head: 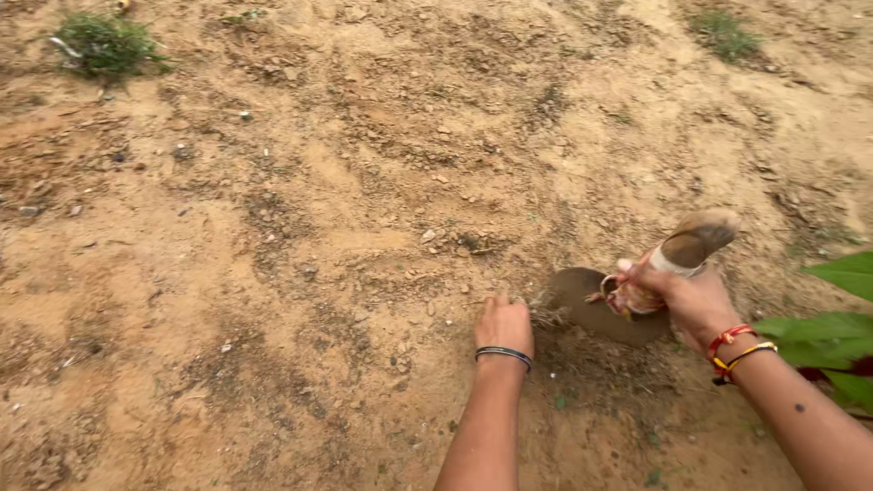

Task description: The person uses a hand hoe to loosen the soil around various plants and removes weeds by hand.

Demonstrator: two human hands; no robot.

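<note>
Around me lies bare, sandy brown ground (300,236) strewn with pebbles, a grass tuft (106,43) at its far left corner, in even daylight.

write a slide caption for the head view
Right hand grips a short-handled hoe on bare soil; left hand pulls dry grass roots.

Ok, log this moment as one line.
left hand: gripping dry grass tuft | right hand: holding short-handled hoe, blade on sandy soil | green leaves at right edge
</note>
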